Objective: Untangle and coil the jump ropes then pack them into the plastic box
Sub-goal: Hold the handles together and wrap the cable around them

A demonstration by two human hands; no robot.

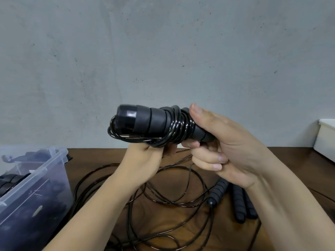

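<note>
1. Two hands hold one wound rope, the bundle (154, 124), in the air above the surface (290, 154), well clear of it.
2. Its long axis runs left to right, and the capped end points left and tilts slightly up.
3. The right hand (226, 147) wraps the bundle's right end. The fingers curl under it and the thumb lies straight along the top.
4. The left hand (143, 160) comes up from below and its fingers close on the lowest turns of cord. How tight that pinch is I cannot tell.
5. The box (39, 172) sits down and to the left, nearer the left hand, with its open top facing up. I judge the bundle must travel left and downward, capped end first.
6. The bundle is matte ribbed foam over a hard, glossy end cap, with thin, shiny black cord wound round it in uneven turns. One loop hangs slack past the cap and could snag on the box rim.
7. The box is clear, rigid plastic with a stepped rim, and dark coiled ropes already lie inside it.
8. Loose cord (172, 194) sprawls in overlapping loops on the brown wood surface, with more ribbed handles (233, 201) beside it to the right, so I judge more ropes remain.
9. A white tray (326, 138) sits at the far right, and a grey concrete wall (163, 51) stands behind.
</note>
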